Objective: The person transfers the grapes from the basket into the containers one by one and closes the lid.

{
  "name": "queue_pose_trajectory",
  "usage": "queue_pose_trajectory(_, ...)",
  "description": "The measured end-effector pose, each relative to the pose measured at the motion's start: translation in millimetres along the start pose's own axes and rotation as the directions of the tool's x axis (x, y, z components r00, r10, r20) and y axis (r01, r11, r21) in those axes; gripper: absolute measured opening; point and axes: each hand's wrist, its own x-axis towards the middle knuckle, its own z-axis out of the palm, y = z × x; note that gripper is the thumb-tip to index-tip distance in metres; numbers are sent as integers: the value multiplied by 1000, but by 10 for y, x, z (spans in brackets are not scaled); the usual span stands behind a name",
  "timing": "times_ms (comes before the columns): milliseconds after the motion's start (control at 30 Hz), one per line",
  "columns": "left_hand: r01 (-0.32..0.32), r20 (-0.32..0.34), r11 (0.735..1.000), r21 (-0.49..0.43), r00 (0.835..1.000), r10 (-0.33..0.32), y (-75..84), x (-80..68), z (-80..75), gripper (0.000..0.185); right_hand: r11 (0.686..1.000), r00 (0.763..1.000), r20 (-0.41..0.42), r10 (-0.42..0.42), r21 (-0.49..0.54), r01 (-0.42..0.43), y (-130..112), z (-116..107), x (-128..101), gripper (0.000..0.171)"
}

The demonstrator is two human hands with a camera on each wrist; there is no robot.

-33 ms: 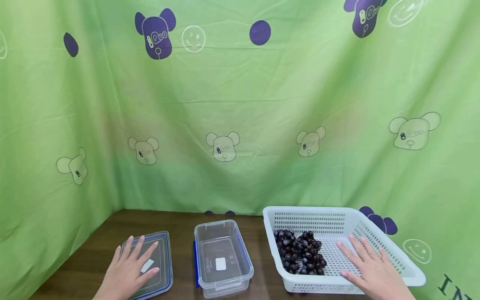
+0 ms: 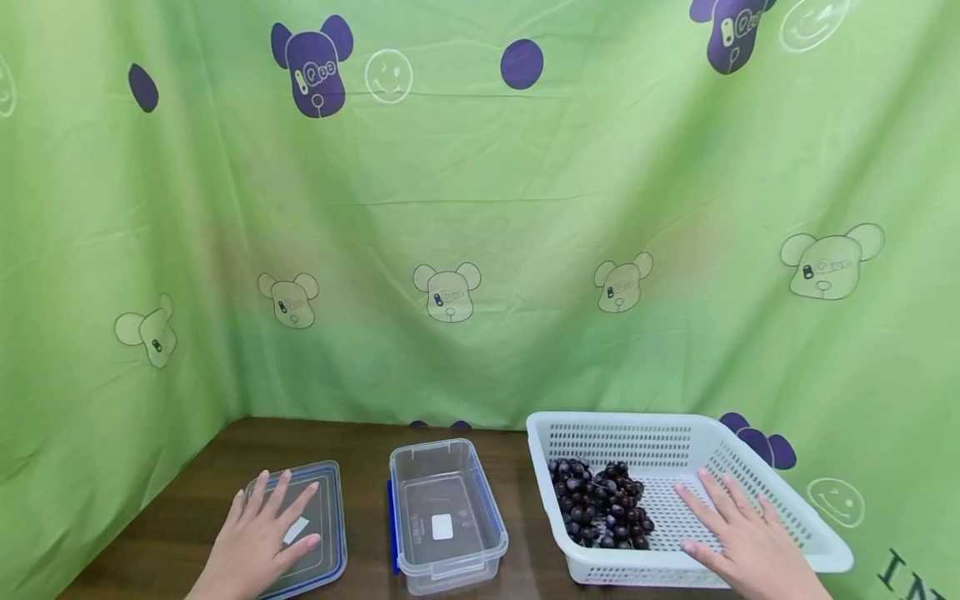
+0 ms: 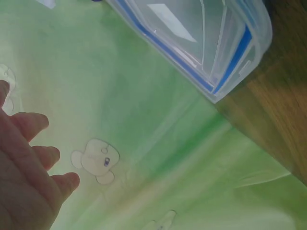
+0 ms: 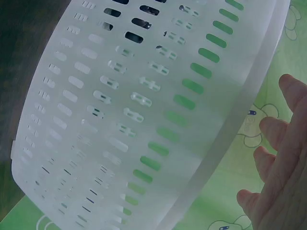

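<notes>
The white perforated plastic basket (image 2: pixel 615 437) sits at the right of the dark wooden table (image 2: pixel 360 446), a bunch of dark, glossy grapes (image 2: pixel 600 504) heaped in its left half. My right hand (image 2: pixel 738 537) lies flat inside it just right of the grapes — grip wide, fingers straight, holding nothing. My left hand (image 2: pixel 258 542) rests flat, fingers spread, on the clear blue-rimmed lid (image 2: pixel 326 508). Between lid and basket stands the clear rectangular container (image 2: pixel 446 512), open-topped. Green printed cloth (image 2: pixel 480 250) hangs behind — soft folds.
</notes>
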Motion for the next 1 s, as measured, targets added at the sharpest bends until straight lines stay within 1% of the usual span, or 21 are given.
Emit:
queue_pose_trajectory(67, 3, 19, 1000, -9, 1000, -3, 26, -2, -20, 63, 1000, 1000, 4, -2, 6, 2, -15, -5, 8, 85)
queue_pose_trajectory(200, -26, 35, 1000, 7, 999, 25, 100, 36, -54, 65, 999, 1000, -5, -12, 36, 12, -54, -34, 43, 82)
queue_pose_trajectory(300, -50, 78, 999, -15, 996, 51, 159, 95, -47, 64, 996, 1000, -14, -15, 83, 16, -77, -56, 92, 78)
queue_pose_trajectory(367, -52, 123, 997, -55, 991, 59, 192, 163, -32, 63, 991, 1000, 7, 7, 132, -8, -92, -75, 145, 75)
queue_pose_trajectory(400, -47, 149, 995, -83, 987, 59, 209, 204, -27, 63, 987, 999, 36, 28, 160, -33, -99, -89, 182, 73)
queue_pose_trajectory(467, -36, 193, 991, -131, 979, 61, 255, 272, -8, 62, 978, 990, 120, 70, 185, -92, -109, -127, 237, 66)
queue_pose_trajectory(500, -26, 213, 987, -156, 975, 59, 275, 303, -3, 61, 973, 982, 168, 91, 197, -124, -114, -146, 273, 63)
queue_pose_trajectory(600, -12, 261, 979, -203, 963, 66, 312, 398, 17, 60, 952, 943, 307, 126, 232, -202, -113, -203, 415, 55)
queue_pose_trajectory(633, -14, 271, 978, -210, 960, 72, 320, 424, 27, 60, 941, 931, 343, 122, 259, -219, -109, -215, 466, 55)
queue_pose_trajectory(700, -9, 296, 975, -222, 952, 76, 345, 462, 41, 60, 903, 908, 406, 100, 346, -254, -106, -242, 558, 56)
queue_pose_trajectory(833, 18, 328, 969, -247, 943, 66, 413, 519, 68, 62, 799, 858, 511, 52, 494, -342, -113, -296, 713, 60)
queue_pose_trajectory(900, 39, 338, 959, -279, 939, 60, 454, 548, 79, 61, 767, 834, 549, 48, 515, -383, -117, -321, 790, 62)
queue_pose_trajectory(1000, 72, 346, 941, -331, 937, 50, 495, 585, 118, 57, 725, 817, 575, 53, 540, -427, -111, -328, 928, 67)
